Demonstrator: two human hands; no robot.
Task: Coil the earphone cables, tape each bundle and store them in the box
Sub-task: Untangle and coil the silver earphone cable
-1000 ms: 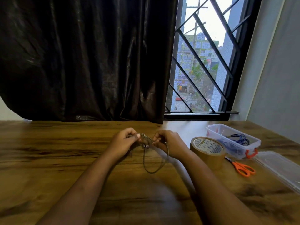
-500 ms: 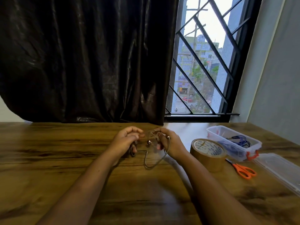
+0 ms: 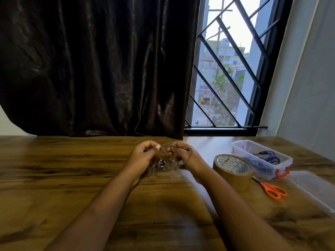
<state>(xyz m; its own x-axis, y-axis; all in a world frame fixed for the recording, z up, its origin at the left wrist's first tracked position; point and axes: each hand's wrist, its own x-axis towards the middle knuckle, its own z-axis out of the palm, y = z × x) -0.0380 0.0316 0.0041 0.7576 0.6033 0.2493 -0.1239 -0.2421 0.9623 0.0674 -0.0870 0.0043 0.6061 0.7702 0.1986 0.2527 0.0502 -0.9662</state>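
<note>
1. Just above the table (image 3: 72, 178), the left hand (image 3: 143, 156) and right hand (image 3: 184, 157) each pinch the earphone cable (image 3: 188, 158), loops strung between them.
2. Rightward, the tape roll (image 3: 233, 169) lies nearer the right hand.
3. Beyond it stands the open box (image 3: 261, 158).

Grained wood table (image 3: 72, 178), clear plastic box (image 3: 282, 158), seemingly glossy curtain (image 3: 90, 69).

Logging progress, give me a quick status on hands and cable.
Left hand and right hand both gripping cable, mid-coil. Not taped. Tape and box untouched at right. Nothing in the way.
</note>
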